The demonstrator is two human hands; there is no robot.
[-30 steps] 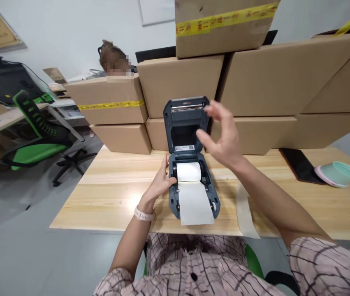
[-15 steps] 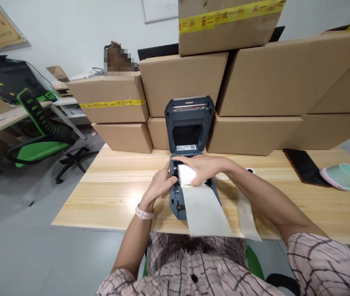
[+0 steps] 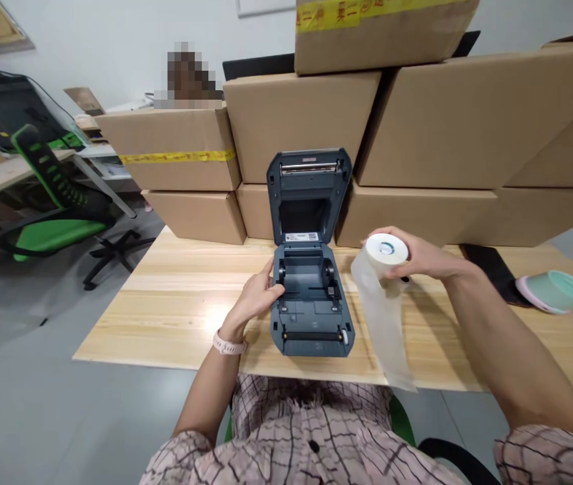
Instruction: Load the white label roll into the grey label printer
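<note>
A dark grey label printer [image 3: 310,311] stands on the wooden table with its lid raised. Its roll bay is bare, showing two round black holders and a roller near the front. My left hand [image 3: 256,298] grips the printer's left side, thumb over the rim and fingers along the outer wall. To the right of the printer, my right hand [image 3: 421,259] is closed around a white label roll [image 3: 385,250], its core facing up. From the roll a long loose strip hangs down past the table's front edge. Some of the right fingers are hidden behind the roll.
Stacked cardboard boxes [image 3: 296,128] form a wall behind the printer. At the right lie a black phone-like slab [image 3: 491,269] and a mint-green cup [image 3: 561,291] on its side. A green office chair [image 3: 58,232] is at the left; a person sits beyond the boxes.
My right hand has lifted the label roll out of the printer and carried it right, its strip trailing. My left hand stays at the printer's left side.
</note>
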